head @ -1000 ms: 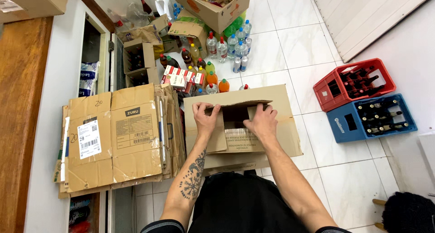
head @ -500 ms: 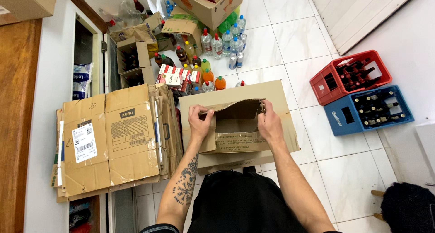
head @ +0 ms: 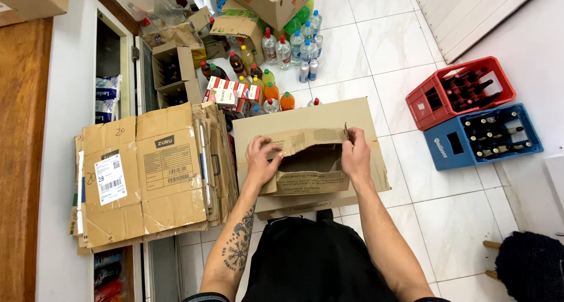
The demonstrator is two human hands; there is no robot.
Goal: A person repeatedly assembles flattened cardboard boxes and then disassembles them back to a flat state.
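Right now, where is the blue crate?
In the head view the blue crate sits on the tiled floor at the right, touching the red crate behind it, to the right of the cardboard box both hands hold.

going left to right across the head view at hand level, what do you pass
wooden door → stack of flattened cardboard → left hand → right hand → blue bottle crate

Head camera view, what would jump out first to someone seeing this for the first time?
Probably the cardboard box at centre, gripped by the left hand and right hand at its torn open top. Next, the stack of flattened cartons lying to its left, and the red crate and blue crate of bottles on the tiled floor at right.
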